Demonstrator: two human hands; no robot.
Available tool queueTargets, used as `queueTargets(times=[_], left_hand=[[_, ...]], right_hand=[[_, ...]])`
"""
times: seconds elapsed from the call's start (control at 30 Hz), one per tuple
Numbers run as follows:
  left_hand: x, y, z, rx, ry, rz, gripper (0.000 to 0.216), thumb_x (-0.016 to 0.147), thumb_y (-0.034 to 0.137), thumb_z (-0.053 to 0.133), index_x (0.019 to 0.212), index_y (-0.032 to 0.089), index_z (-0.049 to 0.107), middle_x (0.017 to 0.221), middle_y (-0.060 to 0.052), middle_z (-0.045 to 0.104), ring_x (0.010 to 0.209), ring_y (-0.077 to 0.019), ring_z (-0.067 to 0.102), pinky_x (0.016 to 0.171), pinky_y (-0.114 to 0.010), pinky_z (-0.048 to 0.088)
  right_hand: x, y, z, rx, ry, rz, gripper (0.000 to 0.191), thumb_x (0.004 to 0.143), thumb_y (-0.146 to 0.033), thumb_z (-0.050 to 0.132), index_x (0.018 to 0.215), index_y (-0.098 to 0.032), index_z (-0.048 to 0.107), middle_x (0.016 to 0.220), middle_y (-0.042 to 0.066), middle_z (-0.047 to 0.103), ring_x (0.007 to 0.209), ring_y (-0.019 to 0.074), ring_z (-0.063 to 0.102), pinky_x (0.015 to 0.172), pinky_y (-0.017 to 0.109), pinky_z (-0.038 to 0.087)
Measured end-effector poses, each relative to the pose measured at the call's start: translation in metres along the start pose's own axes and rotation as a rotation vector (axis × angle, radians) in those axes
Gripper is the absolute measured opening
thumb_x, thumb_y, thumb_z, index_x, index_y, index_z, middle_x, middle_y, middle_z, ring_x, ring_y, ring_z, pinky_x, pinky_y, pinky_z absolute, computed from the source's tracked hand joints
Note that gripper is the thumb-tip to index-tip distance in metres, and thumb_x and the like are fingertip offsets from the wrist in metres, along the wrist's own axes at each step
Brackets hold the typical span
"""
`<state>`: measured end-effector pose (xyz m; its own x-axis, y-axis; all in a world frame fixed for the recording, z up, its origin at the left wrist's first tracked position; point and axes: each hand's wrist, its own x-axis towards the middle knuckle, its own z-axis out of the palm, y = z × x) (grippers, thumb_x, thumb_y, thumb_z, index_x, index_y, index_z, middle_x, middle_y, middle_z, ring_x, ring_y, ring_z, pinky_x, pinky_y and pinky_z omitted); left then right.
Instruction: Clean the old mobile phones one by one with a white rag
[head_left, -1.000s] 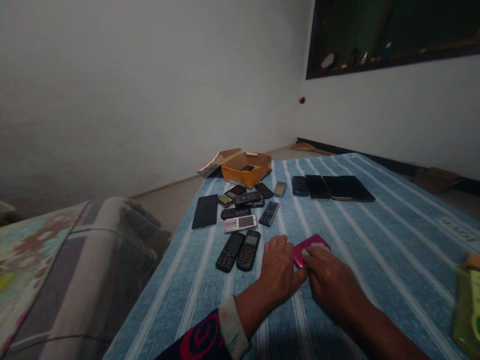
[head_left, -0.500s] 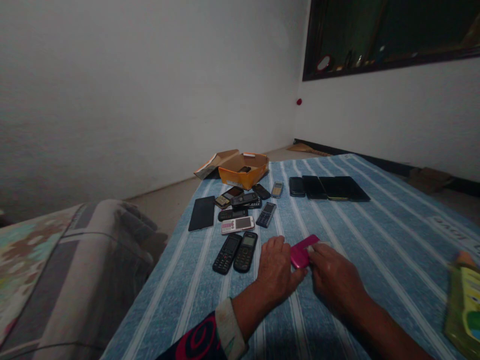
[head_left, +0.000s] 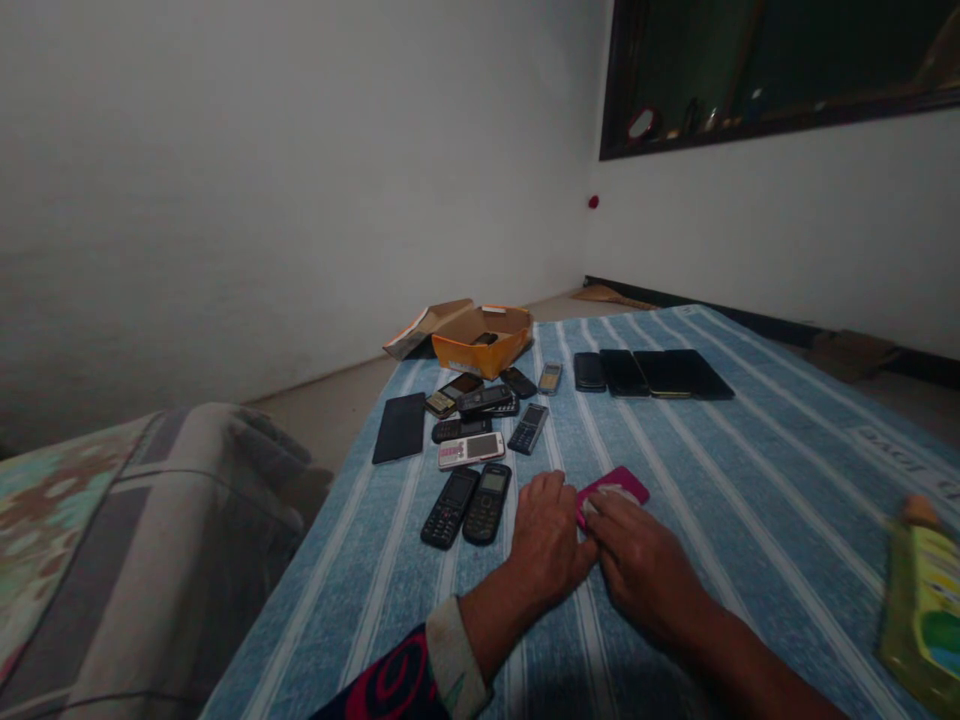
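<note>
A pink phone (head_left: 621, 487) lies flat on the blue striped cloth (head_left: 750, 470). My left hand (head_left: 547, 540) rests curled against its left edge, fingers bent over it. My right hand (head_left: 637, 565) presses on its near end, fingers closed together on the phone, maybe with a small pale thing under the fingertips that I cannot make out. Left of my hands two black keypad phones (head_left: 469, 505) lie side by side. Beyond them is a loose cluster of several small phones (head_left: 484, 420).
An open orange cardboard box (head_left: 480, 345) sits at the cloth's far end. A flat black phone (head_left: 400, 427) lies at the left edge, a row of dark smartphones (head_left: 649, 372) far right. A green-yellow packet (head_left: 926, 610) is at my right. A folded blanket (head_left: 150, 560) lies left.
Both hands stay on the pink phone; my right hand has slid a little forward over it, so less of the phone shows. The view has shifted slightly.
</note>
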<state>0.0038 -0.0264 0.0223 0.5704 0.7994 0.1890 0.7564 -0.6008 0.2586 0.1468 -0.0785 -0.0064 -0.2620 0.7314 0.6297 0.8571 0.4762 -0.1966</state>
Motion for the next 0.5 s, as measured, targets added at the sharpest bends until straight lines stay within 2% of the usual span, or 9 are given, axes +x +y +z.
queueTargets(times=[0.3, 0.5], left_hand=[[0.001, 0.001, 0.003, -0.004, 0.038, -0.010, 0.028, 0.080, 0.038, 0.062, 0.094, 0.014, 0.061, 0.109, -0.013, 0.059, 0.108, -0.0301, 0.052, 0.096, -0.046, 0.042], [0.001, 0.002, 0.000, -0.015, 0.048, -0.007, 0.035, 0.075, 0.043, 0.069, 0.093, 0.015, 0.060, 0.109, -0.012, 0.058, 0.107, -0.0307, 0.052, 0.095, -0.047, 0.043]], right_hand=[[0.008, 0.010, -0.004, 0.022, -0.020, 0.034, 0.030, 0.081, -0.003, 0.043, 0.098, -0.016, 0.065, 0.103, 0.011, 0.067, 0.100, 0.0227, 0.062, 0.098, 0.043, 0.050], [0.006, 0.028, -0.008, -0.094, -0.007, 0.140, 0.033, 0.078, -0.001, 0.043, 0.096, -0.016, 0.067, 0.104, 0.011, 0.067, 0.104, 0.0234, 0.060, 0.093, 0.039, 0.051]])
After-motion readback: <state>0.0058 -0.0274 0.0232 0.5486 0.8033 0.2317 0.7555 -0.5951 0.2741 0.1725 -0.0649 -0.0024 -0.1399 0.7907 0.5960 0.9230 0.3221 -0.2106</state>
